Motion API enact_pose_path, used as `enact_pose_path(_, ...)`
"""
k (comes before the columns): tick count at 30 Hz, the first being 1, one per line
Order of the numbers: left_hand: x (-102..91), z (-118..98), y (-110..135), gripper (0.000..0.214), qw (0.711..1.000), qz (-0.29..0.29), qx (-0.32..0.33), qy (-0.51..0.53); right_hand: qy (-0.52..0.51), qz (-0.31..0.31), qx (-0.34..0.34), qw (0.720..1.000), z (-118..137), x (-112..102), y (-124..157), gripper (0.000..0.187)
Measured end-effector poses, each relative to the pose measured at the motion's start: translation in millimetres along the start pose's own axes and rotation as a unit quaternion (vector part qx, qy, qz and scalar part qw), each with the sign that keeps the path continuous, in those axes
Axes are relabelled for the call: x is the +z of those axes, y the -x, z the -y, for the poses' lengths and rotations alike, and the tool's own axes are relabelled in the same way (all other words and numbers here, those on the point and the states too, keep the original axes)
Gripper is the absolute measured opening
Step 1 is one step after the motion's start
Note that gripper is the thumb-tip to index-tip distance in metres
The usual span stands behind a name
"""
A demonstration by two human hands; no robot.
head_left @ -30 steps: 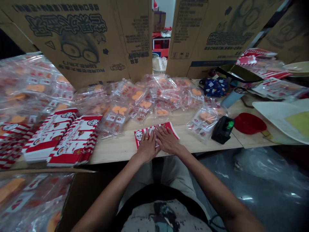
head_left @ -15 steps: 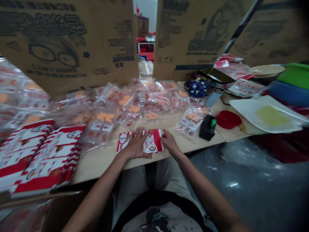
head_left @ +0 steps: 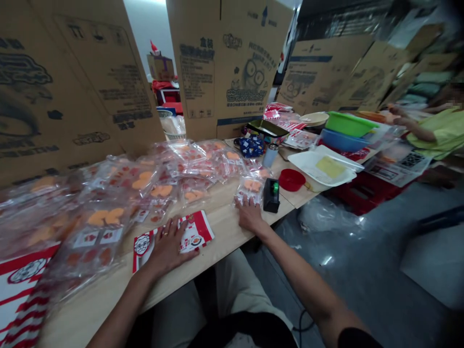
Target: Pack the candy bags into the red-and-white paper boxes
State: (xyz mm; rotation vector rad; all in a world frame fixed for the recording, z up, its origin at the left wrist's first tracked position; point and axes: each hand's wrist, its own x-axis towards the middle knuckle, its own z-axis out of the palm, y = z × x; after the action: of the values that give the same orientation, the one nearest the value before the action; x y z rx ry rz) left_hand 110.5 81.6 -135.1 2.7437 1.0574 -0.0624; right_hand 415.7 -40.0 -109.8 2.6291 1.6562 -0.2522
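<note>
My left hand point(head_left: 168, 249) lies flat, fingers spread, on a red-and-white printed paper packet point(head_left: 203, 226) with a bearded face on it. To the right, my right hand point(head_left: 250, 216) reaches over the tabletop. Its outstretched fingers rest on the near edge of a clear plastic bag point(head_left: 253, 184) holding orange pieces and small printed cards. Just beside that bag stands a small black holder point(head_left: 271, 197) with a green part, which looks like a tape dispenser.
Many clear bags point(head_left: 163, 191) are heaped along the back. Striped red-and-white packets point(head_left: 27, 280) lie at left. Rightward are a red bowl point(head_left: 292, 180), a steel-blue bottle point(head_left: 270, 155), a white tray point(head_left: 304, 164) and stacked basins point(head_left: 348, 124). Cardboard walls point(head_left: 232, 63) stand behind; another person's arm point(head_left: 416, 128) shows far right.
My right hand has left the printed packet's right edge and moved right onto the clear bag. My left hand stays on the packet. The view has turned right.
</note>
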Motion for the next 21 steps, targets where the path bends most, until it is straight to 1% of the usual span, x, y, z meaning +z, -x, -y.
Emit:
enact_pose_path(2, -3.8, 11, -1, 0.114, 1.000, 0.001, -0.007, -0.003, 0.010, 0.006, -0.024, 1.000, -10, -4, -2, 0.075)
enact_pose_path(3, -5.6, 15, -1, 0.116, 1.000, 0.001, -0.001, -0.002, 0.015, 0.010, -0.034, 0.999, -15, -9, -3, 0.070)
enact_pose_path(5, -9.1, 18, -1, 0.119, 1.000, -0.016, 0.025, 0.008, 0.022, 0.021, -0.045, 0.999, -25, -24, -8, 0.054)
enact_pose_path(6, -11.1, 16, -1, 0.117, 0.998, -0.039, 0.035, 0.016, 0.025, 0.024, -0.045, 0.998, -31, -34, -11, 0.045)
enact_pose_path(7, -13.4, 11, 0, 0.111, 0.996, -0.071, 0.043, 0.027, 0.028, 0.026, -0.044, 0.998, -36, -43, -14, 0.040)
enact_pose_path(9, -19.4, -8, 0, 0.086, 0.986, -0.147, 0.047, 0.065, 0.033, 0.022, -0.039, 0.998, -44, -61, -19, 0.038)
enact_pose_path(11, -26.6, -36, -1, 0.062, 0.968, -0.207, 0.043, 0.136, 0.037, 0.017, -0.037, 0.998, -45, -68, -18, 0.048)
enact_pose_path(13, -33.2, -67, -3, 0.047, 0.944, -0.231, 0.032, 0.234, 0.045, 0.020, -0.035, 0.998, -39, -63, -12, 0.067)
enact_pose_path(15, -36.6, -98, -5, 0.040, 0.919, -0.220, 0.020, 0.326, 0.052, 0.028, -0.027, 0.998, -28, -48, -3, 0.082)
enact_pose_path(16, -36.8, -112, -6, 0.037, 0.910, -0.204, 0.017, 0.361, 0.052, 0.029, -0.021, 0.998, -23, -39, 1, 0.083)
enact_pose_path(18, -34.0, -133, -7, 0.035, 0.897, -0.158, 0.009, 0.413, 0.046, 0.016, -0.011, 0.999, -16, -26, 4, 0.072)
enact_pose_path(19, -31.4, -141, -7, 0.036, 0.890, -0.136, 0.001, 0.434, 0.039, 0.003, -0.008, 0.999, -14, -24, 4, 0.065)
enact_pose_path(21, -25.0, -149, -7, 0.037, 0.874, -0.102, -0.020, 0.474, 0.021, -0.023, -0.003, 1.000, -16, -27, 2, 0.056)
